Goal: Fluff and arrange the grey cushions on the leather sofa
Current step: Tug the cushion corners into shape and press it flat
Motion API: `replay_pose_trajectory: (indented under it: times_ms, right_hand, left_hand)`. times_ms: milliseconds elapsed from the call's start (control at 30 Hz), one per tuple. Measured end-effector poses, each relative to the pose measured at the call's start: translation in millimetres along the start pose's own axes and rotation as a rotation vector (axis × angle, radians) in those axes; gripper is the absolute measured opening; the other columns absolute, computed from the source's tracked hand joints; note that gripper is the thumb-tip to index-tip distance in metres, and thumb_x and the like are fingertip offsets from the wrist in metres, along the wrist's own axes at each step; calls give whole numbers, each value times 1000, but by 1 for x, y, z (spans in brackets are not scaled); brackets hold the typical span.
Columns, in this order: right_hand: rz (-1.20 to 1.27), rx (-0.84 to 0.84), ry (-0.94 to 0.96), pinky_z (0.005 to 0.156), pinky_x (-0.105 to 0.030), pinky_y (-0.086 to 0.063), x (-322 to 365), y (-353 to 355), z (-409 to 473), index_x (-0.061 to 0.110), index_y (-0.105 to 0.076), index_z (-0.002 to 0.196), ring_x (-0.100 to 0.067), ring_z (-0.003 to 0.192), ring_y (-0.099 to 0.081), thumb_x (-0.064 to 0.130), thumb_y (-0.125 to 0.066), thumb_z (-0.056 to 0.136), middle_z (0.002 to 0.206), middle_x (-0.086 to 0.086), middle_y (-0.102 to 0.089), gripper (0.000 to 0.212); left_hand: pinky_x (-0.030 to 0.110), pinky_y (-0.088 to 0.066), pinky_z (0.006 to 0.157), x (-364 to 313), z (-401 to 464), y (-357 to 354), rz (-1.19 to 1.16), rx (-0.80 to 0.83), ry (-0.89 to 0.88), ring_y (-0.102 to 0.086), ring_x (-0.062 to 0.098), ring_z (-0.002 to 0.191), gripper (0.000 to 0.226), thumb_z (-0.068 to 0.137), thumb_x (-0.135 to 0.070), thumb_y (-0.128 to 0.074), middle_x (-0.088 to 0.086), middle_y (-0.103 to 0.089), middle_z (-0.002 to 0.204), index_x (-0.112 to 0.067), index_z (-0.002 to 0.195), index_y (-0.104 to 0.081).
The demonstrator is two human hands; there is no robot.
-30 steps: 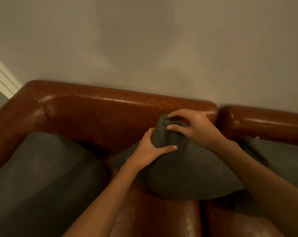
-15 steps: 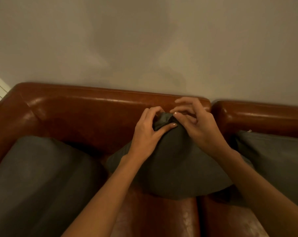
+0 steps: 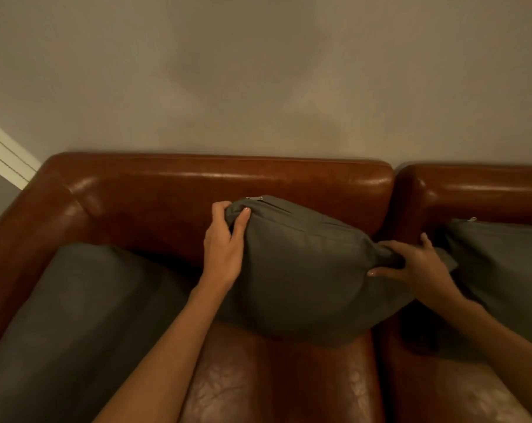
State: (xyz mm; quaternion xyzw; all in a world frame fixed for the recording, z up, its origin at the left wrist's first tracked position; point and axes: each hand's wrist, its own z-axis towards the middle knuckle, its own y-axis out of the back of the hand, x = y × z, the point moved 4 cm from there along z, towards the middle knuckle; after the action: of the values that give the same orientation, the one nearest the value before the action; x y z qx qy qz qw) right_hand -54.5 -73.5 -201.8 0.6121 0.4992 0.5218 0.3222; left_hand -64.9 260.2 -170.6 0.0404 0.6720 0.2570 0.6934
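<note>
We note the middle grey cushion [image 3: 304, 270] leaning on the sofa backrest [image 3: 222, 178], long axis left-right. Left hand [image 3: 225, 245] pinches its zipper corner; right hand [image 3: 417, 264] apparently grips the opposite corner.

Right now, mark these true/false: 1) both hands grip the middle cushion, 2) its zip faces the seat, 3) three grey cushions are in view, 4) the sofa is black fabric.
1) True: the left hand grips the upper left corner of the middle cushion, and the right hand grips its right corner.
2) False: the zip lies along the top edge, by the backrest.
3) True: also a left cushion and a right cushion.
4) False: the sofa is brown leather.
</note>
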Motion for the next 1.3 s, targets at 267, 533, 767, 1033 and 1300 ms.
replay_pose_trajectory:
  times_ms: [267, 533, 767, 1033, 1300]
  right_hand:
    - [57, -134, 126, 118, -46, 5, 13, 27, 37, 25, -52, 135, -21, 140, -37, 36, -59, 94, 141, -1, -53, 43]
    - [128, -467, 171, 120, -49, 1, 45, -64, 36, 15, -40, 147, -13, 148, -7, 23, -34, 104, 157, -2, -31, 44]
    - [-267, -354, 354, 120, -44, -8, 55, -97, 61, 27, -21, 154, -18, 148, -17, 48, -22, 104, 161, 1, -18, 54]
    - [-358, -312, 268, 121, -42, -3, -54, -59, 88, 35, -7, 156, -17, 150, -10, 66, -14, 98, 163, 3, -12, 66]
    - [-299, -359, 282, 121, -40, 1, -62, -67, 115, 35, -5, 155, -17, 150, -5, 63, -14, 99, 163, 3, -9, 64]
  left_hand:
    - [38, -46, 89, 30, 47, 2, 76, 15, 194, -56, 23, 107, 29, 102, -38, -42, 2, -56, 115, -18, 122, -40]
    - [59, 0, 114, 39, 4, -63, 747, -53, -270, -2, 30, 149, 56, 102, -38, -31, 14, -15, 160, -19, 153, -17]
    - [66, 0, 112, 73, 2, -120, 1078, 315, -716, -13, 28, 148, 59, 97, -59, -25, -2, -16, 160, -37, 152, -19]
    - [71, 5, 108, 95, 46, -112, 1065, 241, -729, -8, 36, 147, 63, 93, -69, -20, 1, -19, 159, -42, 149, -21]
    - [69, 6, 109, 103, 59, -120, 987, 228, -662, -3, 30, 148, 70, 93, -69, -18, 1, -13, 161, -35, 153, -9]
